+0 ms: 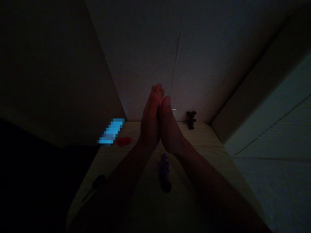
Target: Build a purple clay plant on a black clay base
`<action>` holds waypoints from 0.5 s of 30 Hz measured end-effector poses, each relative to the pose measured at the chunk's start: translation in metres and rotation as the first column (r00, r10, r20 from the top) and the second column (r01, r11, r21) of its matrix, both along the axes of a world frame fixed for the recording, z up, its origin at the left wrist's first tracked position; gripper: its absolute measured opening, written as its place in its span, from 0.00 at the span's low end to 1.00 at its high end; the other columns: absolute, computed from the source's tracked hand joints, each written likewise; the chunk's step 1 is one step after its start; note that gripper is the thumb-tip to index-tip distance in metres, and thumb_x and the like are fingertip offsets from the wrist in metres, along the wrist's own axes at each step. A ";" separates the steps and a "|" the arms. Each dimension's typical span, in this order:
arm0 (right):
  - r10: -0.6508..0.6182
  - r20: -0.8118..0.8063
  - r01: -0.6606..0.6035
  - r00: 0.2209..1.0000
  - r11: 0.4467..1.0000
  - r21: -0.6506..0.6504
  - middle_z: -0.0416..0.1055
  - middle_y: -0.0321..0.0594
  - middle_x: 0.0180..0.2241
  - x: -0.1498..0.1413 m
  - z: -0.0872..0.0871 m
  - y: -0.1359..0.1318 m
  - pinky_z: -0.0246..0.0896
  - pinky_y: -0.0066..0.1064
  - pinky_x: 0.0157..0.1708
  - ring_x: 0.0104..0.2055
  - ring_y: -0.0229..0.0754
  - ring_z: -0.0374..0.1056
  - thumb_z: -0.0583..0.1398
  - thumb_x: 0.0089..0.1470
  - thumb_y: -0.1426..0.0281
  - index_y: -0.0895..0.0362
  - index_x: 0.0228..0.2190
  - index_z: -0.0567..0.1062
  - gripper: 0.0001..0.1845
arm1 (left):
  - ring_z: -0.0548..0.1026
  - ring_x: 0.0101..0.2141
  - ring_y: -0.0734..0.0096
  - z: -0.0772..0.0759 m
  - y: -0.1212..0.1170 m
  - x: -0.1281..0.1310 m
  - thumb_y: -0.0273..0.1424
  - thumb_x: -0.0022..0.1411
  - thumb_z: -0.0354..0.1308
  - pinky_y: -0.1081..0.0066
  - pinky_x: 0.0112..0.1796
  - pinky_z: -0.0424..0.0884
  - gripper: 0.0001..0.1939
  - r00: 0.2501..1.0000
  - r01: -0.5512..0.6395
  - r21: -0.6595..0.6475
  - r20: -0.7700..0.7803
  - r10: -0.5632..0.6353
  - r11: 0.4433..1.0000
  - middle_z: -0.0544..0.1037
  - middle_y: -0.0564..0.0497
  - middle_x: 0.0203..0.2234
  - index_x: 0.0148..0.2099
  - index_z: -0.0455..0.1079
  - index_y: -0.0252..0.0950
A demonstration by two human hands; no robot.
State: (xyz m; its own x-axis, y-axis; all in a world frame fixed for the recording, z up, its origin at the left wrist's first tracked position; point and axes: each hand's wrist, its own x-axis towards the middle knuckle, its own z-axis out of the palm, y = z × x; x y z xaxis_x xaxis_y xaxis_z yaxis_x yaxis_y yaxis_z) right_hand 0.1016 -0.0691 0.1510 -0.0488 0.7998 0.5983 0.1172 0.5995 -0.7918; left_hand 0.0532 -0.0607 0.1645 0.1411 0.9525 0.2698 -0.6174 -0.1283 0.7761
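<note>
L hand [150,121] & R hand [171,127] are flat, palms together, nothing visibly held, prob. a palm-press step; grasping purple item [164,168] on bench [209,147] needs 'em parted 1st.

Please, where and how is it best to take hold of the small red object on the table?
Probably pinch the red object across its middle from above, gripping its near and far long edges: it looks oblong, lying sideways on the table, and the bright blue object sits close by its left end.
</note>
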 end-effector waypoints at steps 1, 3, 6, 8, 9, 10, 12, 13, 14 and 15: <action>-0.036 0.011 0.036 0.999 0.999 -0.010 0.47 0.35 0.77 0.005 0.001 0.003 0.24 0.47 0.78 0.80 0.41 0.28 0.34 0.66 0.37 0.49 0.74 0.51 0.48 | 0.53 0.74 0.66 -0.001 -0.006 0.003 0.40 0.78 0.44 0.63 0.73 0.51 0.22 1.000 0.025 0.032 -0.006 -0.025 0.999 0.69 0.60 0.69 0.67 0.69 0.52; -0.116 0.050 0.117 0.992 0.993 -0.012 0.42 0.36 0.78 0.020 0.004 0.008 0.20 0.47 0.78 0.80 0.42 0.22 0.34 0.66 0.36 0.53 0.75 0.49 0.49 | 0.50 0.75 0.66 -0.001 -0.020 0.009 0.38 0.79 0.41 0.62 0.74 0.48 0.24 0.997 0.081 0.100 -0.013 -0.080 0.992 0.69 0.61 0.69 0.67 0.70 0.50; -0.255 0.113 0.255 0.960 0.967 0.014 0.34 0.39 0.79 0.047 0.011 0.013 0.16 0.46 0.77 0.80 0.44 0.18 0.34 0.65 0.36 0.58 0.75 0.47 0.52 | 0.50 0.75 0.64 -0.001 -0.041 0.016 0.35 0.78 0.40 0.60 0.74 0.47 0.24 0.984 0.180 0.102 -0.020 -0.179 0.978 0.71 0.57 0.67 0.65 0.72 0.44; -0.349 0.160 0.341 0.924 0.937 0.073 0.31 0.38 0.79 0.062 0.015 0.014 0.15 0.48 0.77 0.80 0.46 0.17 0.34 0.65 0.37 0.58 0.75 0.47 0.52 | 0.50 0.75 0.60 0.001 -0.049 0.017 0.35 0.78 0.41 0.56 0.74 0.49 0.24 0.971 0.240 0.064 -0.015 -0.239 0.969 0.73 0.53 0.66 0.65 0.72 0.41; -0.381 0.189 0.366 0.905 0.924 0.108 0.32 0.37 0.79 0.066 0.016 0.014 0.15 0.50 0.77 0.80 0.47 0.17 0.36 0.66 0.37 0.56 0.75 0.47 0.51 | 0.50 0.75 0.59 0.003 -0.051 0.017 0.36 0.78 0.41 0.54 0.74 0.50 0.24 0.966 0.258 0.045 -0.010 -0.258 0.965 0.75 0.51 0.65 0.65 0.71 0.41; -0.394 0.226 0.371 0.891 0.919 0.136 0.33 0.36 0.79 0.068 0.016 0.012 0.15 0.51 0.77 0.80 0.47 0.16 0.37 0.66 0.38 0.53 0.75 0.47 0.49 | 0.51 0.75 0.58 0.005 -0.051 0.016 0.37 0.78 0.41 0.53 0.73 0.52 0.24 0.963 0.269 0.027 -0.002 -0.269 0.963 0.76 0.50 0.64 0.66 0.71 0.41; -0.368 0.313 0.331 0.876 0.929 0.167 0.36 0.35 0.79 0.062 0.014 0.006 0.16 0.54 0.76 0.80 0.47 0.17 0.37 0.68 0.40 0.50 0.75 0.45 0.45 | 0.51 0.75 0.59 0.010 -0.045 0.011 0.39 0.78 0.38 0.54 0.73 0.54 0.26 0.965 0.260 0.008 0.019 -0.260 0.965 0.77 0.51 0.63 0.66 0.70 0.43; -0.336 0.358 0.291 0.871 0.941 0.176 0.38 0.37 0.78 0.055 0.013 0.002 0.17 0.55 0.76 0.80 0.48 0.17 0.36 0.69 0.41 0.52 0.76 0.43 0.45 | 0.50 0.75 0.60 0.013 -0.040 0.007 0.41 0.78 0.37 0.56 0.72 0.54 0.27 0.971 0.235 0.000 0.033 -0.235 0.972 0.77 0.51 0.63 0.66 0.70 0.44; -0.301 0.398 0.247 0.867 0.952 0.182 0.39 0.40 0.78 0.046 0.010 -0.003 0.19 0.55 0.77 0.80 0.48 0.18 0.35 0.69 0.43 0.55 0.76 0.41 0.45 | 0.50 0.75 0.61 0.015 -0.033 0.002 0.42 0.77 0.36 0.58 0.72 0.55 0.28 0.979 0.201 -0.014 0.046 -0.200 0.979 0.76 0.52 0.63 0.66 0.70 0.44; -0.270 0.427 0.202 0.863 0.959 0.197 0.39 0.44 0.78 0.034 0.008 -0.006 0.21 0.54 0.77 0.80 0.49 0.18 0.33 0.70 0.45 0.58 0.76 0.39 0.45 | 0.50 0.75 0.61 0.017 -0.025 -0.004 0.44 0.77 0.36 0.60 0.72 0.56 0.28 0.986 0.159 -0.039 0.053 -0.157 0.987 0.76 0.52 0.64 0.66 0.70 0.45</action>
